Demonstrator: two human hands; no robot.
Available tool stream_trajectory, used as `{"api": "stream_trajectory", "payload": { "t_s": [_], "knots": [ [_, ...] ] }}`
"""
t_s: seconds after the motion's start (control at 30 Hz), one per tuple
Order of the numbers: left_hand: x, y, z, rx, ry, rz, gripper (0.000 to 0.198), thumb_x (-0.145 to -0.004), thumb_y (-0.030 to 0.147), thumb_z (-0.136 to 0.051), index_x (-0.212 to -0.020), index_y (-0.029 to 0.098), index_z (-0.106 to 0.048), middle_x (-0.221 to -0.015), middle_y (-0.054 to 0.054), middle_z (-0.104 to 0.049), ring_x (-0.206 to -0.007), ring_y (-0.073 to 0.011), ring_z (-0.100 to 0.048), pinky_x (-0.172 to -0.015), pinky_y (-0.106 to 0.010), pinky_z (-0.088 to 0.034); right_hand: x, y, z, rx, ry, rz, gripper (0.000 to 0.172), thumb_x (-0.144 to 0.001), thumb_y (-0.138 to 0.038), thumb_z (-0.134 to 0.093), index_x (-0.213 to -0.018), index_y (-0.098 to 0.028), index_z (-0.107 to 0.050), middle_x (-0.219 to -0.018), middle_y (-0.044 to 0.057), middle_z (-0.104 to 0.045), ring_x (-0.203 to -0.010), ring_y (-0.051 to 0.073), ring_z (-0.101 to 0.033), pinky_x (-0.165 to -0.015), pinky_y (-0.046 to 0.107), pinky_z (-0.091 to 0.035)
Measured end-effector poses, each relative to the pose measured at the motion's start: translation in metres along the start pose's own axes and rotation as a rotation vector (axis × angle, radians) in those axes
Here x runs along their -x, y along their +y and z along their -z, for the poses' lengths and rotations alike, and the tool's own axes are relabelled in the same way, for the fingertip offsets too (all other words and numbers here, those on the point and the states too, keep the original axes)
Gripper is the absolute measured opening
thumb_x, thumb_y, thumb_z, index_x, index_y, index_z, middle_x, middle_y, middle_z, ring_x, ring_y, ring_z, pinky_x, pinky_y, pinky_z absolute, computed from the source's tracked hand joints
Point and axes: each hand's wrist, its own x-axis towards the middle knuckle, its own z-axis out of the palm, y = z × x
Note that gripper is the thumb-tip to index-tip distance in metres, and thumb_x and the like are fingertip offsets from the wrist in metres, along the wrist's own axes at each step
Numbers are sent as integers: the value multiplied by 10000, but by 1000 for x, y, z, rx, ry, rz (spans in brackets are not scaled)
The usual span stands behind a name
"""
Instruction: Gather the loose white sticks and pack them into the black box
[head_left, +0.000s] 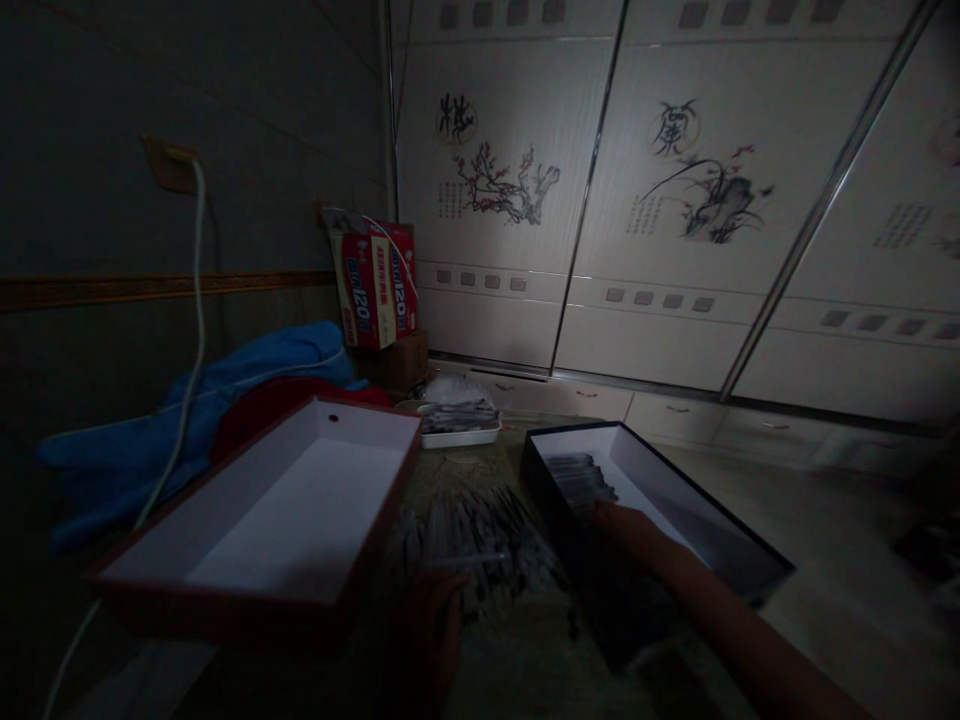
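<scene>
Dim light leaves much of the detail unclear. A loose heap of thin, pen-like sticks (pixel 480 525), pale with dark ends, lies on the table between two open boxes. My left hand (pixel 431 620) is at the near edge of this heap, fingers curled, with a pale pen-like stick (pixel 484 558) at its fingertips. Over the black box (pixel 750 570), my right hand (pixel 626 525) reaches in with fingers closed, beside a row of similar sticks (pixel 579 478) lined up inside. What those fingers hold is hidden.
A red-edged box (pixel 292 500) with a white inside stands left. Behind the heap is a white tray (pixel 461 438) of more sticks. Blue cloth (pixel 255 365), a white cable (pixel 196 300) and a red carton (pixel 375 285) are left, patterned cabinet doors (pixel 510 330) behind.
</scene>
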Motion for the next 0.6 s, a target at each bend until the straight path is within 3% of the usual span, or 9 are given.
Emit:
{"api": "stream_trajectory", "payload": {
  "t_s": [0.07,0.17,0.27,0.33,0.4,0.43,0.5,0.6],
  "knots": [
    [0,0,1,8,1,1,216,-840,181,-478,-821,203,-692,-753,-43,-732,-706,-174,-714,-650,-297,-606,4,0,11,0,47,-41,258,-777,-17,-535,-974,-119,-667,-999,154,-712,-879,254,-692,-666,290,-484],
    [0,1,1,27,11,17,215,-843,192,-480,-821,204,-693,-754,-42,-732,-706,-173,-714,-648,-292,-606,16,-3,41,-8,217,-146,207,-823,-74,-460,-958,-104,-614,-935,176,-695,-828,272,-678,-648,313,-452],
    [3,0,-2,42,-14,68,198,-845,207,-497,-855,210,-694,-790,-40,-738,-742,-179,-716,-681,-309,-607,38,-23,76,-151,507,-221,154,-900,-239,-393,-958,-166,-517,-812,60,-638,-678,171,-613,-613,265,-423],
    [5,0,-4,54,-47,102,184,-837,212,-520,-891,218,-696,-832,-38,-746,-780,-186,-717,-715,-325,-605,55,-49,89,-579,836,-193,163,-880,-369,-471,-864,-207,-486,-676,-24,-541,-577,130,-523,-543,229,-388],
    [7,-1,-4,94,-89,138,177,-829,226,-547,-923,230,-697,-870,-33,-753,-805,-187,-718,-736,-327,-603,66,-81,88,-968,800,-71,185,-881,-403,-481,-854,-220,-475,-671,-46,-497,-588,119,-489,-528,210,-385],
    [7,-1,-4,132,-117,157,176,-827,236,-558,-934,237,-698,-884,-29,-756,-818,-185,-717,-751,-324,-599,68,-97,81,-1097,710,-34,188,-879,-403,-486,-866,-216,-481,-685,-45,-495,-609,117,-484,-540,207,-387],
    [7,1,-2,244,-198,195,174,-824,259,-576,-942,255,-704,-891,-18,-760,-826,-173,-716,-765,-301,-593,66,-126,57,-1262,497,8,199,-857,-394,-522,-873,-197,-503,-707,-39,-494,-635,112,-474,-549,201,-384],
    [6,5,1,377,-268,237,150,-799,316,-613,-879,259,-726,-839,-16,-765,-783,-162,-716,-745,-261,-584,51,-154,9,-1425,378,-14,230,-813,-394,-591,-861,-175,-542,-701,-40,-483,-646,110,-481,-571,204,-395]
  ]
}}
